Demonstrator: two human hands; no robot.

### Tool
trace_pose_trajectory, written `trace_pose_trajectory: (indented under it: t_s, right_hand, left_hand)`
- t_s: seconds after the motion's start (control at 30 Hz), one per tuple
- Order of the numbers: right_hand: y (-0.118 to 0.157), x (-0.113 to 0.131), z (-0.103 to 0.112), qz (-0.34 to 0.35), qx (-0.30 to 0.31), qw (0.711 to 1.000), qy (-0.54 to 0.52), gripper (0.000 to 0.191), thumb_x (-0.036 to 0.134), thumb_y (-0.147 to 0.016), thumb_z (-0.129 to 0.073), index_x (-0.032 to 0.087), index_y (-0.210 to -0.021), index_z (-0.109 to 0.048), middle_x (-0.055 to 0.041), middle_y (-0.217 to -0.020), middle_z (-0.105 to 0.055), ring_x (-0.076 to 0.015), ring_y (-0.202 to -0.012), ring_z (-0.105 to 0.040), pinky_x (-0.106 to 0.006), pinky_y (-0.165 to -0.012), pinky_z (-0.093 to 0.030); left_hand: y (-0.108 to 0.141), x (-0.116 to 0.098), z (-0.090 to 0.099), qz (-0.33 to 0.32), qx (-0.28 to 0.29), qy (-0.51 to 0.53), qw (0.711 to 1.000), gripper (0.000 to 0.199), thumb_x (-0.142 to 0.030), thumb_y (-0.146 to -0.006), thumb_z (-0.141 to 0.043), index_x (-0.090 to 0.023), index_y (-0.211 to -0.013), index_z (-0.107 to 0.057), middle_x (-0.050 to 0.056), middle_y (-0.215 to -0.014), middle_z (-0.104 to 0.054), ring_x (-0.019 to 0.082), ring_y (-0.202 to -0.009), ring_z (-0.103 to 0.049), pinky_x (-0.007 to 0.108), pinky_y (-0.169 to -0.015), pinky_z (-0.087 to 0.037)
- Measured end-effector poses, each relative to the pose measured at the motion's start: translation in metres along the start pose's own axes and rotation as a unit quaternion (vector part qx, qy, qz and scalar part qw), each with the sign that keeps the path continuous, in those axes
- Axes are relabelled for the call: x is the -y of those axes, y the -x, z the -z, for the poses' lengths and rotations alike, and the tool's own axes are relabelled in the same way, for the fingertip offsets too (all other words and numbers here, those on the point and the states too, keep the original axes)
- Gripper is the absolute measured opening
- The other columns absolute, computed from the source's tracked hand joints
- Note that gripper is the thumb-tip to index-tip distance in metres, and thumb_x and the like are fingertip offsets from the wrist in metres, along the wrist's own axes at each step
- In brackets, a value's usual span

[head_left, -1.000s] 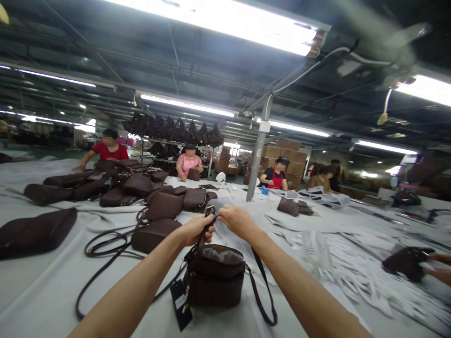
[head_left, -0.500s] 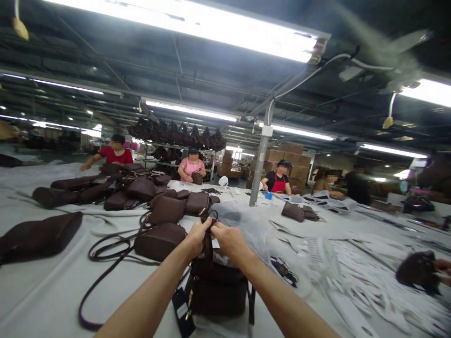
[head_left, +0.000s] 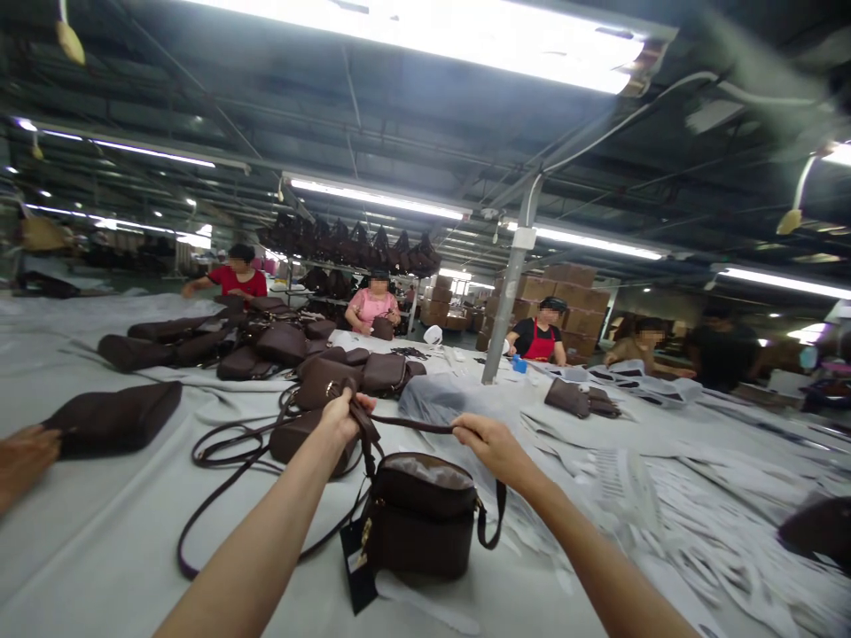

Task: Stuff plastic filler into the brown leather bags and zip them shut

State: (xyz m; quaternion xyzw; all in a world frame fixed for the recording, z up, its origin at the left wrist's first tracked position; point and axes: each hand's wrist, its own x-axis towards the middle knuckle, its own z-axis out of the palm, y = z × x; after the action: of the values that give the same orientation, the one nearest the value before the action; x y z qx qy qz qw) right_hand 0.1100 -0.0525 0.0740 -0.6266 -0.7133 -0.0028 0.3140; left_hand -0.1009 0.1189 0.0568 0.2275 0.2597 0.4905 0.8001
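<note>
1 grey pole (head_left: 509, 306) in front of cardboard boxes (head_left: 577, 306), tube lights (head_left: 377, 198) overhead

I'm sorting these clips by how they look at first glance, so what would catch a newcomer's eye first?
Front and centre, a dark brown bag stands open on the white-covered table, its strap stretched between the left hand and right hand. Beyond it to the left lies a heap of similar bags. A glaring ceiling light cuts across the top.

The pale-covered table (head_left: 126, 532) bears brown bags (head_left: 283, 344), white strips (head_left: 705, 532) and clear plastic (head_left: 432, 396).
</note>
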Motion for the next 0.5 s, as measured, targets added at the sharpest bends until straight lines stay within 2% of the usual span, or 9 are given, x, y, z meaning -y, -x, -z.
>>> trace_pose_trajectory:
  t_s: [0.07,0.13,0.23,0.33,0.4,0.5]
  right_hand:
    - [-0.006,0.008,-0.002,0.036,-0.001,0.999,0.023,0.019,0.023,-0.088,-0.048,0.019,-0.084,-0.066,-0.0028,-0.08,-0.068,-0.0173,-0.075,-0.061,-0.027,-0.071,-0.043]
    - [-0.014,0.017,-0.006,0.06,0.003,0.997,0.057,0.019,0.021,-0.089,-0.049,0.019,-0.085,-0.067,-0.0039,-0.083,-0.069,-0.0173,-0.078,-0.062,-0.026,-0.072,-0.042]
    - [-0.025,0.031,-0.008,0.05,0.005,0.991,0.121,0.017,0.021,-0.091,-0.05,0.02,-0.089,-0.067,-0.0038,-0.085,-0.07,-0.0171,-0.08,-0.063,-0.024,-0.07,-0.04]
    - [-0.035,0.041,-0.005,0.013,0.004,0.982,0.191,0.017,0.028,-0.092,-0.051,0.022,-0.093,-0.067,-0.0039,-0.084,-0.071,-0.0178,-0.079,-0.064,-0.023,-0.065,-0.038]
    - [-0.044,0.045,-0.003,0.009,0.018,0.974,0.224,0.019,0.03,-0.092,-0.052,0.022,-0.092,-0.069,-0.0049,-0.083,-0.071,-0.0183,-0.078,-0.065,-0.024,-0.063,-0.037]
    - [-0.056,0.046,-0.001,0.026,0.051,0.972,0.229,0.016,0.026,-0.088,-0.056,0.022,-0.088,-0.071,-0.005,-0.083,-0.072,-0.0184,-0.079,-0.065,-0.023,-0.062,-0.037]
  left_hand:
    - [0.004,0.009,-0.007,0.008,-0.006,-0.004,1.0,0.034,-0.027,-0.102,-0.027,-0.017,-0.071,-0.04,-0.004,-0.052,-0.047,0.007,-0.041,-0.05,0.025,-0.051,-0.053]
    - [0.009,0.02,-0.015,0.011,-0.003,-0.014,1.0,0.033,-0.029,-0.101,-0.029,-0.017,-0.073,-0.041,-0.003,-0.054,-0.049,0.006,-0.04,-0.05,0.025,-0.05,-0.053]
    - [0.016,0.03,-0.025,0.02,0.024,-0.046,0.998,0.03,-0.031,-0.1,-0.038,-0.017,-0.073,-0.041,-0.006,-0.053,-0.046,0.002,-0.033,-0.037,0.015,-0.038,-0.038]
    - [0.025,0.036,-0.031,0.033,0.075,-0.087,0.993,0.029,-0.033,-0.095,-0.05,-0.016,-0.072,-0.044,-0.006,-0.053,-0.045,0.001,-0.032,-0.029,0.013,-0.033,-0.024]
    - [0.031,0.04,-0.034,0.02,0.136,-0.156,0.978,0.03,-0.036,-0.088,-0.061,-0.015,-0.071,-0.047,-0.005,-0.054,-0.048,0.001,-0.033,-0.029,0.014,-0.034,-0.023]
    - [0.038,0.044,-0.036,-0.016,0.226,-0.317,0.921,0.034,-0.037,-0.072,-0.076,-0.014,-0.068,-0.051,-0.005,-0.054,-0.05,0.002,-0.035,-0.033,0.017,-0.036,-0.023]
